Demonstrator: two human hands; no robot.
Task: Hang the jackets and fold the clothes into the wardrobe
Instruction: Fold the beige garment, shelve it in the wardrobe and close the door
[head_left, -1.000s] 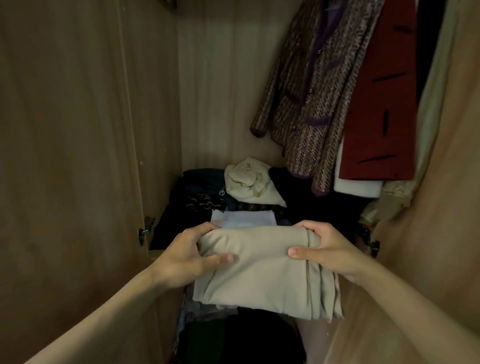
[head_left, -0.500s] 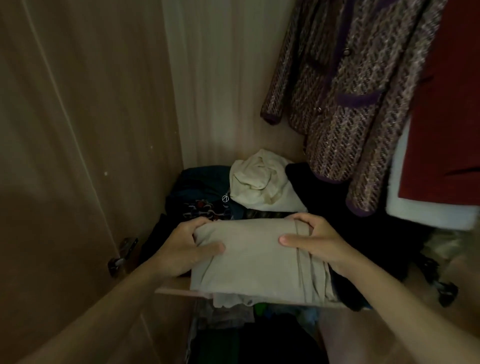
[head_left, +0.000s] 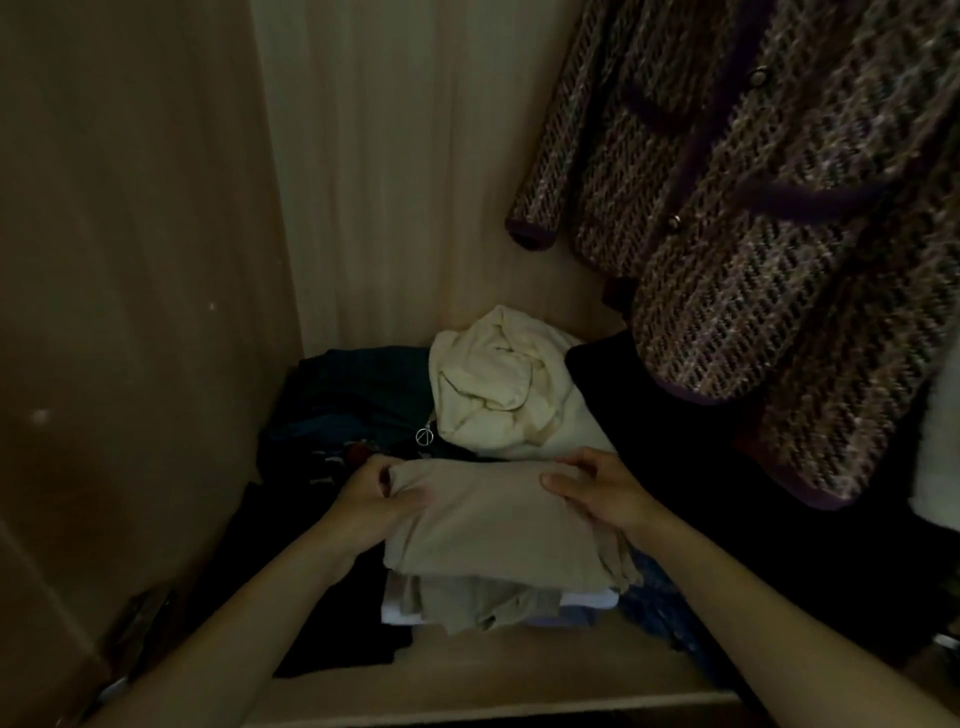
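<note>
While left hand (head_left: 374, 493) and right hand (head_left: 602, 493) grip the beige garment (head_left: 488, 525), cream bundle (head_left: 498, 384) just behind, tweed jacket (head_left: 753, 234) above right.

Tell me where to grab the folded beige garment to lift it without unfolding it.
Probably by its two short ends, coming from the front. The folded beige garment lies flat on the pile, loose layers fanning at its near right corner, so slide fingers underneath each end, thumbs on top, where the left hand and right hand hold it.

No legible text or labels
</note>
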